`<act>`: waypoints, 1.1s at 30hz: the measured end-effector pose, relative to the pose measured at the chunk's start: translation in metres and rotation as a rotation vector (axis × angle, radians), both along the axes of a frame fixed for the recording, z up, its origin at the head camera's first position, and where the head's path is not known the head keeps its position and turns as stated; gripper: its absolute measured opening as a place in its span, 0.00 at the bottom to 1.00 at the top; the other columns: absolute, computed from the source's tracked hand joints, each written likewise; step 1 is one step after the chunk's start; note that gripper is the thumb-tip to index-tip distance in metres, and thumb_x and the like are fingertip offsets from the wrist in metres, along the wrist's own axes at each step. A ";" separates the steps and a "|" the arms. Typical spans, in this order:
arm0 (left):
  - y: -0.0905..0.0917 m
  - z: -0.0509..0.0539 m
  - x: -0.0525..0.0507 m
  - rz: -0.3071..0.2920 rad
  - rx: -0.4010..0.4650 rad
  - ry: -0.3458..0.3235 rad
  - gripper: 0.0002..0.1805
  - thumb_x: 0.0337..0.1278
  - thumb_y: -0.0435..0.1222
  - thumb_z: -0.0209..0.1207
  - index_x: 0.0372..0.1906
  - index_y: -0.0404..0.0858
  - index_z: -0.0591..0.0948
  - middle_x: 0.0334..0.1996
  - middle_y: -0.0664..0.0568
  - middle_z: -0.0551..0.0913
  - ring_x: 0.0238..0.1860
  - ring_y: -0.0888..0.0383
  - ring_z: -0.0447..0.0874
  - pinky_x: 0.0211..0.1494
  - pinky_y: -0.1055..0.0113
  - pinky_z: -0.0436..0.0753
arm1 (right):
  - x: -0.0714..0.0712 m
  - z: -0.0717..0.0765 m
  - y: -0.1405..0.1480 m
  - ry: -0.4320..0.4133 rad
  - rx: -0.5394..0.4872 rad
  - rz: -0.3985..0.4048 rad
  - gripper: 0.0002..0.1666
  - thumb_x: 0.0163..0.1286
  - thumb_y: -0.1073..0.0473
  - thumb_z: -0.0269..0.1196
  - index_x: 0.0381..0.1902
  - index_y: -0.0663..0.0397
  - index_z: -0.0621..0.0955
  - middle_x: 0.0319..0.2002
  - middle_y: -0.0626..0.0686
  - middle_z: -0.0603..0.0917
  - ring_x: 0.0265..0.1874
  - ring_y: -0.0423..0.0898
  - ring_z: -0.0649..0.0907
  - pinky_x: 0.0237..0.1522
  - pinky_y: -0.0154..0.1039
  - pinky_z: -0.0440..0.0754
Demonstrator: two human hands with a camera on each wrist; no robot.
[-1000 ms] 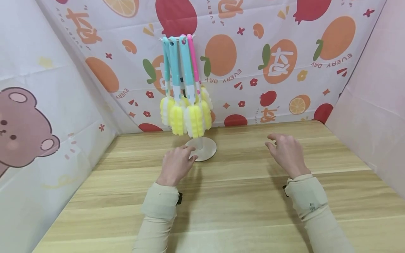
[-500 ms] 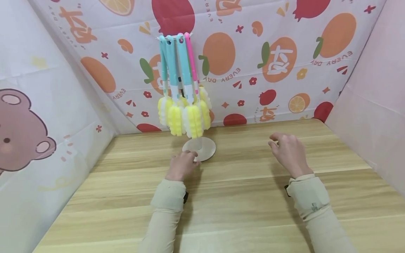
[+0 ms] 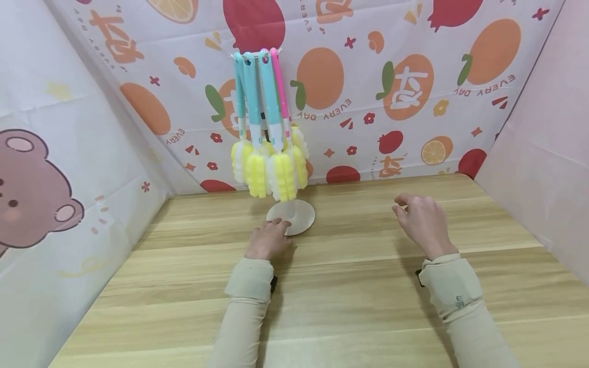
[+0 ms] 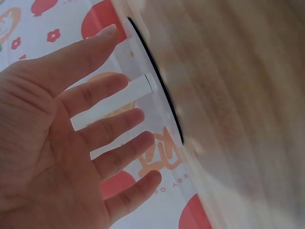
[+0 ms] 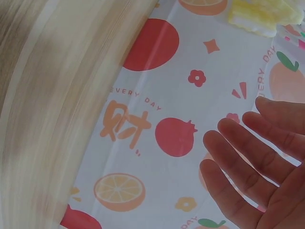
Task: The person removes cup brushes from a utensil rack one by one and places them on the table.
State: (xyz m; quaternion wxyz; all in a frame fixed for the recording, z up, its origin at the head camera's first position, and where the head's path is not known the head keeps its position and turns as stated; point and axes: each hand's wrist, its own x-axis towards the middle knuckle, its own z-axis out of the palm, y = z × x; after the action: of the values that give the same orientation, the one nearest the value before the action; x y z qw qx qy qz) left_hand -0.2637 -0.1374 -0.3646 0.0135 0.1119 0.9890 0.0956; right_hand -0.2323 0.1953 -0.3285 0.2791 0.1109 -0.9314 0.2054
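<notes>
Toward the back of the pale wood-grain counter (image 3: 349,312), left of centre: white stand with a flat round base (image 3: 303,217). Slim white stem (image 4: 140,88) rising from it. Hung vertically in a cluster from the top: long turquoise-handled plastic brushes (image 3: 271,92), one pink-handled plastic brush (image 3: 280,87) on the right side, yellow-and-white sponge heads (image 3: 284,176) lowest, above the base.

Left hand (image 3: 269,240) low at the near-left rim of the base. Fingers fanned apart, nearly straight, clamped on nothing. Cannot tell touching from hovering at the rim.

Key relation: base just ahead and slightly right of the left hand, long axis of stand straight up, brushes higher than the hand. In left wrist view, stem visible beyond the gap between index and middle fingers.

Left plainly the nearer. Right hand (image 3: 422,225) well apart, off to the right over the counter, fingers loosely bent and parted, holding nothing.

Behind: white fruit-print cloth (image 3: 363,97).
</notes>
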 end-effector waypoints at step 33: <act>-0.004 -0.002 0.002 0.030 0.032 -0.246 0.36 0.64 0.46 0.66 0.74 0.42 0.70 0.77 0.40 0.60 0.75 0.37 0.56 0.69 0.34 0.62 | -0.006 -0.004 0.002 -0.008 -0.012 0.011 0.08 0.65 0.67 0.68 0.38 0.69 0.87 0.32 0.64 0.88 0.19 0.51 0.81 0.20 0.46 0.74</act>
State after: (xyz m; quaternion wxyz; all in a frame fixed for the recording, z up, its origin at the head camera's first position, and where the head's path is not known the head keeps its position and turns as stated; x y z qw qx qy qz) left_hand -0.2616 -0.1413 -0.3667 0.1314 0.0849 0.9798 0.1248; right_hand -0.2382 0.1978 -0.3325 0.2750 0.1136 -0.9307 0.2128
